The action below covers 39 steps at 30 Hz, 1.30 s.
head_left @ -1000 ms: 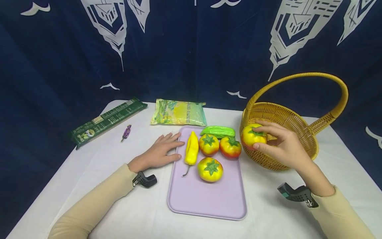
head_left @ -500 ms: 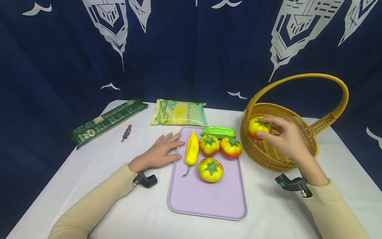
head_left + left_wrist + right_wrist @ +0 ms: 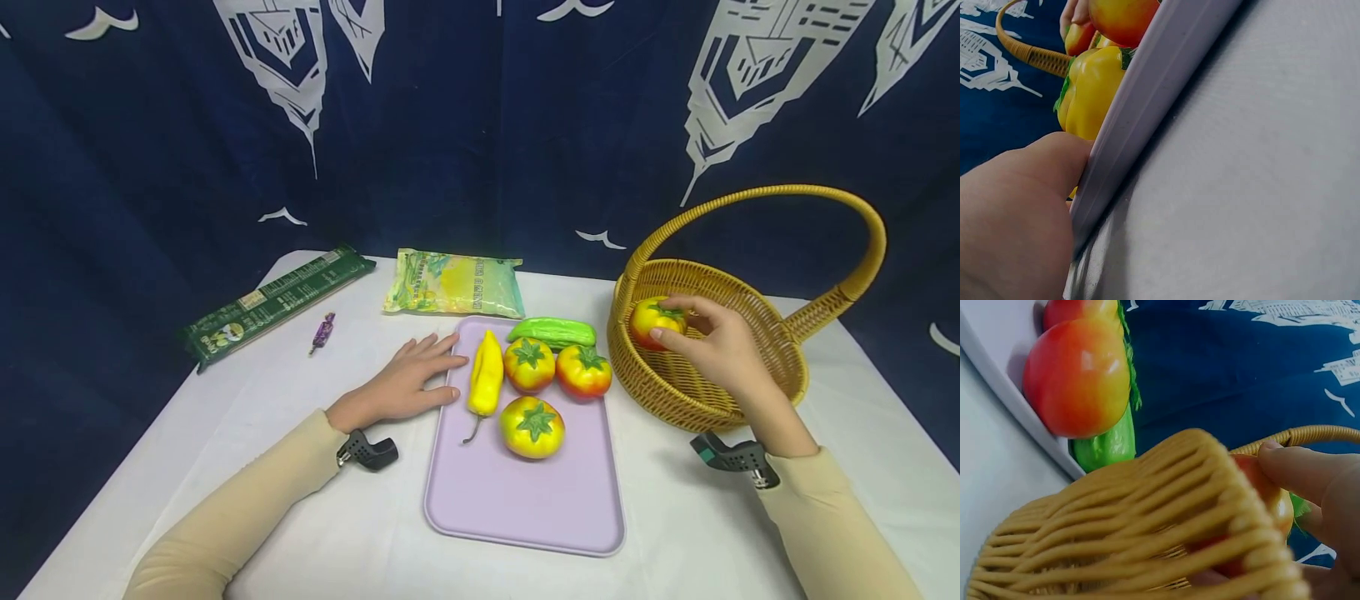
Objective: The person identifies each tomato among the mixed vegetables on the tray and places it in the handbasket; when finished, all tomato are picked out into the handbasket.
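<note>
My right hand (image 3: 716,346) is inside the wicker basket (image 3: 795,375), pinching a yellow-red tomato (image 3: 651,321) between thumb and fingers near the left wall. In the right wrist view the basket weave partly covers this tomato (image 3: 1257,475). My left hand (image 3: 401,383) lies with fingers spread, fingertips on the left rim of a lilac tray (image 3: 525,508). Beside those fingertips, on the tray, is a yellow pepper (image 3: 486,379). Three more tomatoes share the tray: one at the front (image 3: 532,427), two behind. At its back edge lies a green cucumber-like vegetable (image 3: 552,332).
The basket's tall handle (image 3: 787,190) arches over its opening. Behind the tray lies a yellow-green packet (image 3: 456,285). Farther left are a long green packet (image 3: 277,304) and a purple-wrapped candy (image 3: 322,333). A dark blue curtain (image 3: 480,150) hangs behind the white table.
My right hand has carried the tomato from the basket's left rim rightward and into the basket. The left hand has stayed on the tray's edge.
</note>
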Available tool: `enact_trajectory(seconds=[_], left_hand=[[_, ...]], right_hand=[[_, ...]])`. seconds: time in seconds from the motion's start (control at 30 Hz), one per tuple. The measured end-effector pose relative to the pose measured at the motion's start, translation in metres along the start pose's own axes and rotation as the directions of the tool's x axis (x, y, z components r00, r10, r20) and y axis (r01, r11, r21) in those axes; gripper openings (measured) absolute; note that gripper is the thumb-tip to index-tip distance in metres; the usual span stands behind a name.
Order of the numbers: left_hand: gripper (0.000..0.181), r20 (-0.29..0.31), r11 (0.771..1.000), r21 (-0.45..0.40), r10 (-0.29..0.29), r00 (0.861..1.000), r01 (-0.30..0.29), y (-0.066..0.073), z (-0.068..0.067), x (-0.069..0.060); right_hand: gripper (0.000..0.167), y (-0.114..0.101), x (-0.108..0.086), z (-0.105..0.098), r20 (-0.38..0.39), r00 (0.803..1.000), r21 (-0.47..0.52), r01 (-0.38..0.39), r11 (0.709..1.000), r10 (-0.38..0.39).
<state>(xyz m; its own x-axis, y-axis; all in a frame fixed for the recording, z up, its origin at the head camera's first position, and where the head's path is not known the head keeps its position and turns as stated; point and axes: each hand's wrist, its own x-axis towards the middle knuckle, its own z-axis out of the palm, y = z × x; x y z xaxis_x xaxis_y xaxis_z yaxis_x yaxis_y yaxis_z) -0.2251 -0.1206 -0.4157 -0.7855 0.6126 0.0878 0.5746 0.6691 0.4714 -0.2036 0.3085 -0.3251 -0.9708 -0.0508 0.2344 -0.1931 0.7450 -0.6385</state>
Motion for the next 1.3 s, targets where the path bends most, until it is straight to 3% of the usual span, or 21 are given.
enact_trajectory(seconds=[0.37,0.7,0.9,1.3], left_hand=[[0.057,0.007,1.0,-0.01,-0.004,1.0,0.004,0.0,0.001,0.0],[0.057,0.005,1.0,0.004,0.004,1.0,-0.004,-0.001,0.002,0.001],[0.057,0.001,1.0,0.001,0.001,1.0,-0.001,-0.001,0.002,0.0],[0.057,0.004,1.0,0.0,-0.006,1.0,0.006,-0.001,0.001,0.0]], right_hand=[[0.049,0.012,0.002,0.002,0.062,0.996,-0.003,-0.063,0.998,0.063],[0.043,0.019,0.002,0.007,0.092,0.995,0.01,-0.033,0.999,0.032],[0.045,0.017,0.004,0.008,0.128,0.99,-0.04,-0.061,0.997,0.066],[0.047,0.021,0.005,0.011,0.206,0.978,-0.087,-0.019,0.996,0.036]])
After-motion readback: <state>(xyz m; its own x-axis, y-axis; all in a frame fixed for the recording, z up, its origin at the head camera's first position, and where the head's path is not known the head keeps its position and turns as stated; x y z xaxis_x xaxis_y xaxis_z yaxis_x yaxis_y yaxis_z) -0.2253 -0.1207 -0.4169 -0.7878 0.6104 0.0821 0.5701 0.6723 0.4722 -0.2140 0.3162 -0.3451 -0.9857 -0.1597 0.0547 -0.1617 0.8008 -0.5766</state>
